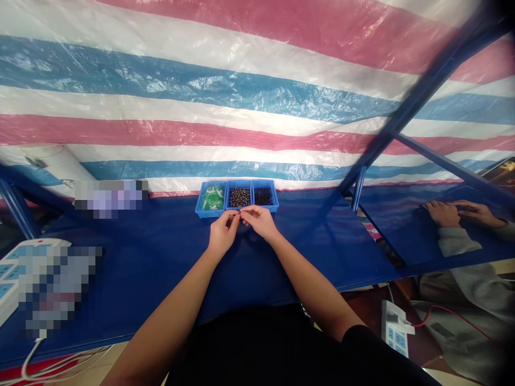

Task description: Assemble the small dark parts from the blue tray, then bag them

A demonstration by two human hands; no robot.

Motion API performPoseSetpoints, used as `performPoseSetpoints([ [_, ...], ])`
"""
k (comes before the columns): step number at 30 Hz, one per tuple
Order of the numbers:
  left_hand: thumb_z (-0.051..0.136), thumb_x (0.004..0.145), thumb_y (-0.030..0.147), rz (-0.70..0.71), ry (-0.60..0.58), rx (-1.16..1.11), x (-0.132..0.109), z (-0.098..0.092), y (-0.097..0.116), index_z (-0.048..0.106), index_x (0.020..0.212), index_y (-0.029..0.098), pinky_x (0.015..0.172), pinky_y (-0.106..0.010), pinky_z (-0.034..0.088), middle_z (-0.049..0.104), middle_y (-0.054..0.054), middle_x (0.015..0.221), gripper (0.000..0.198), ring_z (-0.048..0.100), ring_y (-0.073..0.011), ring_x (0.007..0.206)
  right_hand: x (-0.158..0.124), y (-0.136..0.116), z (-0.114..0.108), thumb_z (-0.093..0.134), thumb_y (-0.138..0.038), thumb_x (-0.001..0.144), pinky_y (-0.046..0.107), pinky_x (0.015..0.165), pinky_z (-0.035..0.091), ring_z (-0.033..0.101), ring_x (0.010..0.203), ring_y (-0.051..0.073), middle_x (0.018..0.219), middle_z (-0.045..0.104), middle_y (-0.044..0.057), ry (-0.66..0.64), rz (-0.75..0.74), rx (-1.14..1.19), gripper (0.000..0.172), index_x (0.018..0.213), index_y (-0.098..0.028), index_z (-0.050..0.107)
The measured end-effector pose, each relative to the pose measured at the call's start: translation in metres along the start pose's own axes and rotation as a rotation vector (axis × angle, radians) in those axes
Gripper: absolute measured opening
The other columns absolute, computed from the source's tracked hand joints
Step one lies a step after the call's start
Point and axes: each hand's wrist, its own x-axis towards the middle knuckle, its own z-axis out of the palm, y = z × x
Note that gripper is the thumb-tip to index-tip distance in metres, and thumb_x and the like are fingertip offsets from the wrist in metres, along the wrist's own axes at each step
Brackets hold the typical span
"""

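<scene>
The left hand (222,231) and the right hand (260,221) are held together over the dark blue cloth-covered tabletop (161,257), just in front of the middle blue plastic tray of small dark brown pieces (240,197). The fingers of both hands are closed into pinches, and the fingertips (235,214) are brought tip to tip. Whether a small piece is gripped between them cannot be told.

The middle tray is set in a row at the far edge of the tabletop. It is flanked closely on its left by a blue plastic tray of green and clear pieces (212,198) and on its right by a blue plastic tray of black pieces (264,195). Behind the middle tray a red, white and blue striped plastic sheet (241,96) is hung. Far to the left of the middle tray a white power strip (12,262) is laid on the tabletop. Well to the right of it, beyond a blue metal frame (402,115), the hands of another person (444,213) are rested on a neighbouring blue surface.
</scene>
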Motion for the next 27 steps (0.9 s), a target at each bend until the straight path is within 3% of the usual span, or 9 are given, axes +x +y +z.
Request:
performPoseSetpoints([
  [20,0.048,0.092,0.044,0.007,-0.004,0.025,-0.0001,-0.0028,0.0035,0.064,0.095,0.021,0.062,-0.024,0.047,0.066,0.000,0.072,0.028,0.061,-0.0136,0.063,-0.0013,-0.0020,0.0013,0.074,-0.045,0.071,0.026,0.059,0.051,0.061,0.062,0.012,0.077,0.068,0.004,-0.013,0.022,-0.020,0.037,0.094,-0.016,0.070],
  [27,0.052,0.090,0.043,-0.004,0.006,-0.003,-0.0005,-0.0013,0.0035,0.062,0.109,0.022,0.064,-0.024,0.048,0.069,0.000,0.077,0.030,0.065,-0.0138,0.066,-0.0001,0.0004,0.0012,0.073,-0.046,0.071,0.026,0.059,0.051,0.060,0.061,0.012,0.077,0.068,0.004,0.002,0.019,-0.023,0.036,0.092,-0.016,0.070],
])
